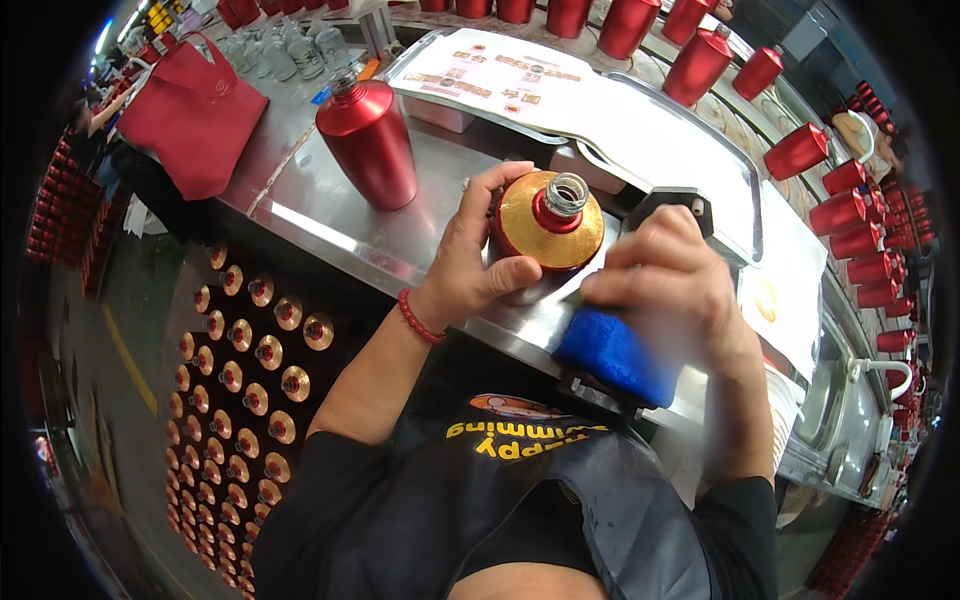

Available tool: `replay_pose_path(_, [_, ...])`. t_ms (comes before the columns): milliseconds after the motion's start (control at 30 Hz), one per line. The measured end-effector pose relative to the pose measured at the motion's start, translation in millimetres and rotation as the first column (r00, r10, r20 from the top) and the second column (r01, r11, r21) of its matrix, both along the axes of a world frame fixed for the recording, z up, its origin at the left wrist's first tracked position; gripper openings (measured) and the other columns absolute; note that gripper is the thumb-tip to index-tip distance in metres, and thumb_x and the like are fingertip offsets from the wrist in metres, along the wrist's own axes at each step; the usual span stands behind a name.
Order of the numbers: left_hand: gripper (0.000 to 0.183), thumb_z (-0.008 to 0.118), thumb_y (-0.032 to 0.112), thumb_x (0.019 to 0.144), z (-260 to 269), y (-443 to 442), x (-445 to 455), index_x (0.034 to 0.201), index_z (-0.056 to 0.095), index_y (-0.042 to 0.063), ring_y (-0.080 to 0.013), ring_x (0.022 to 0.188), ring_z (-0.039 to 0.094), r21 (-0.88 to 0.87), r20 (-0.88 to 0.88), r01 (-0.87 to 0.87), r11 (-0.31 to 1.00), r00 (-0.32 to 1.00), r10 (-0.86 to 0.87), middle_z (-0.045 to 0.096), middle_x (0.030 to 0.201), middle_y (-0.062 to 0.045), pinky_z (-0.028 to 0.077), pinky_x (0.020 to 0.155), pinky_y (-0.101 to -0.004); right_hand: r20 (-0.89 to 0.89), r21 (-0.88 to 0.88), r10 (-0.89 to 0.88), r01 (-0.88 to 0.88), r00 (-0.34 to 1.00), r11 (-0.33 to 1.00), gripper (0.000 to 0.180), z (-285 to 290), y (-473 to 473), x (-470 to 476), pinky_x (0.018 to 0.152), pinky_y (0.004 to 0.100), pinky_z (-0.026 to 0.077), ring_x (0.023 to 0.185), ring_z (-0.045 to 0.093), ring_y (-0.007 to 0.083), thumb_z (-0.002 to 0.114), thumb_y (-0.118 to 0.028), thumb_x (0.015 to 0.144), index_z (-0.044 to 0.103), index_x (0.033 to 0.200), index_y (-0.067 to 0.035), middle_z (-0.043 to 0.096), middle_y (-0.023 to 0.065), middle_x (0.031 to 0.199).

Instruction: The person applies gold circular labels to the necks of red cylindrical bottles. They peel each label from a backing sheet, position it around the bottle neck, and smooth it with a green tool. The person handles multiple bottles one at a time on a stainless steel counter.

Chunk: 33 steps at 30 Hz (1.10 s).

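Note:
My left hand (480,255) curves around a red glass bottle with a gold shoulder (517,217), thumb at the front and fingers behind. The bottle stands upright on a steel worktop (450,176), its clear threaded neck uncapped. Blurred by motion, my right hand (667,274) is just right of this bottle with curled fingers; something small and dark may be at its fingertips, too blurred to tell. Below that hand lies a blue fabric-like pad (615,356) at the worktop's edge. A dark angular plate (671,206) is partly hidden behind the hand. Another red bottle (367,142), without gold, stands to the left.
Behind the bottle, a metal tray (742,176) holds white sheets with printed gold labels (491,79). Red bottles (697,67) line a curved conveyor beyond. Left are a red bag (195,120) and clear glass bottles (304,56). Many gold-shouldered bottles (255,397) stand low at left.

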<state>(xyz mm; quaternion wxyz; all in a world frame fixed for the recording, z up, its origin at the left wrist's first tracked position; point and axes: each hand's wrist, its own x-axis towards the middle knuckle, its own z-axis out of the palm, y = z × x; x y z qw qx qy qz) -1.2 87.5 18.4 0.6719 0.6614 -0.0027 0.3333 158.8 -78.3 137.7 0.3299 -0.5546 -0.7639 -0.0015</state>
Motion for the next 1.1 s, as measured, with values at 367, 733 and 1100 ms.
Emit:
replay_pose_path(367, [0.087, 0.073, 0.055, 0.089, 13, 7, -1, 0.147, 0.037, 0.001, -0.0213, 0.133, 0.047, -0.117, -0.052, 0.205, 0.972, 0.976, -0.212, 0.050, 0.142, -0.013, 0.033, 0.116, -0.0358, -0.613, -0.163, -0.418, 0.410, 0.671, 0.897, 0.028, -41, 15, 5, 0.078, 0.0298, 0.054, 0.086, 0.066, 0.0154, 0.071, -0.021, 0.094, 0.063, 0.113, -0.001, 0.070, 0.0102, 0.094])
replay_pose_path(733, [0.060, 0.064, 0.042, 0.099, 3, -24, 4, 0.140, 0.046, 0.001, -0.0361, 0.127, 0.053, 0.421, 0.236, -0.445, 0.791, 0.895, 0.378, 0.055, 0.134, -0.019, 0.035, 0.114, -0.0485, -0.663, -0.305, -0.467, 0.358, 0.585, 0.882, 0.028, -43, 26, 3, 0.078, 0.0228, 0.051, 0.086, 0.061, 0.0075, 0.068, -0.025, 0.099, 0.062, 0.116, -0.003, 0.068, 0.0048, 0.095])
replay_pose_path(1100, [0.046, 0.070, 0.001, 0.087, -2, -66, 0, 0.124, 0.055, 0.024, -0.0454, 0.134, 0.046, 0.719, 0.336, -0.573, 0.393, 0.783, 0.524, 0.029, 0.149, -0.031, 0.044, 0.112, -0.0534, -0.698, -0.308, -0.442, 0.322, 0.563, 0.895, 0.028, -43, 24, 2, 0.073, 0.0227, 0.052, 0.082, 0.062, 0.0076, 0.066, -0.026, 0.100, 0.062, 0.118, -0.004, 0.069, 0.0051, 0.092])
